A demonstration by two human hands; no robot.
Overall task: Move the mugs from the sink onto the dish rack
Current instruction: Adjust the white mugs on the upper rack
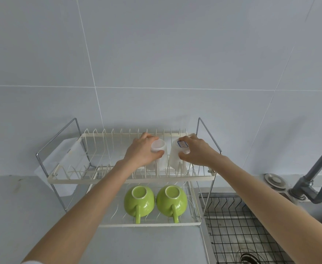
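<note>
A cream two-tier dish rack (61, 180) stands against the tiled wall. On its upper tier two white mugs sit upside down side by side. My left hand (141, 151) grips the left white mug (158, 149). My right hand (196, 151) grips the right white mug (176, 155), which has a blue sticker on its base. Two green mugs (139, 201) (171, 200) rest upside down on the lower tier, handles toward me. The sink (251, 235) at the lower right shows no mugs.
A black wire grid lines the sink (238, 221), with the drain (249, 258) at the bottom. A dark faucet (312, 180) rises at the right, beside a round metal cap (275, 180). Grey countertop (23, 206) lies left of the rack.
</note>
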